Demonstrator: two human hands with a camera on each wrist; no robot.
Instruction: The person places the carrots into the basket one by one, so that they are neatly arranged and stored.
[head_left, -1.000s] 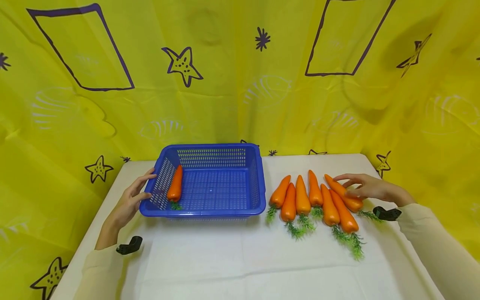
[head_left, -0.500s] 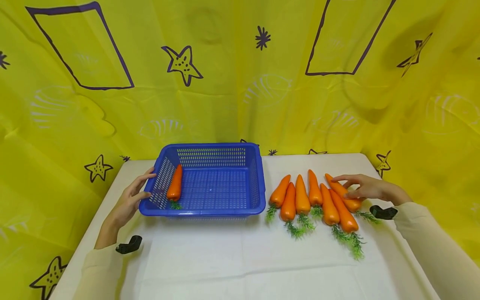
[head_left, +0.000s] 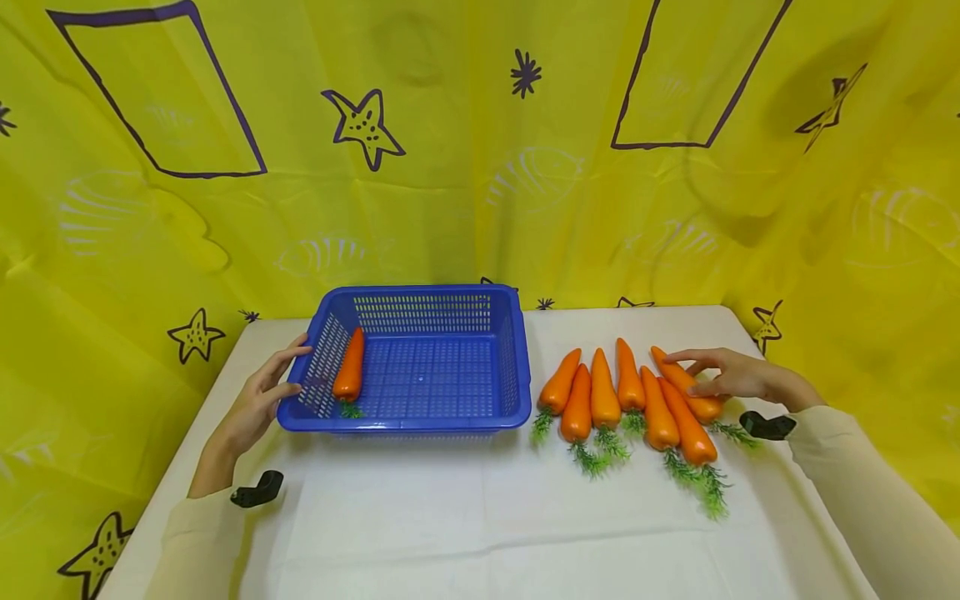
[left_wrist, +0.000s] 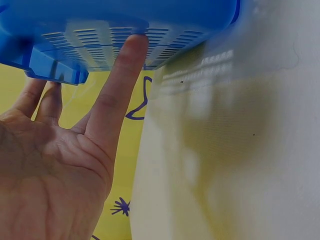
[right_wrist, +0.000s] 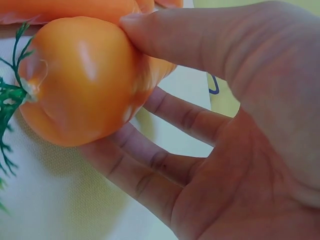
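Blue and perforated, a basket (head_left: 420,424) is set toward the back of the white-covered table (head_left: 480,508), left of centre. Inside it, one carrot (head_left: 350,367) is laid along the left wall, its green top pointed to the near side. The basket's left end is touched by the left hand (head_left: 258,396), whose fingers are extended and spread, not clenched. On the right, the rightmost carrot (head_left: 681,382) is grasped by the right hand (head_left: 738,375), its thick end pinched between the thumb and the other fingers; whether it is lifted cannot be told. Just to its left, six more carrots (head_left: 606,392) are lined up, leafy ends turned nearward. Pale sleeves (head_left: 862,475) and dark wrist devices (head_left: 257,489) are worn on both arms. The table is backed by a yellow sheet (head_left: 442,217) printed with dark stars.
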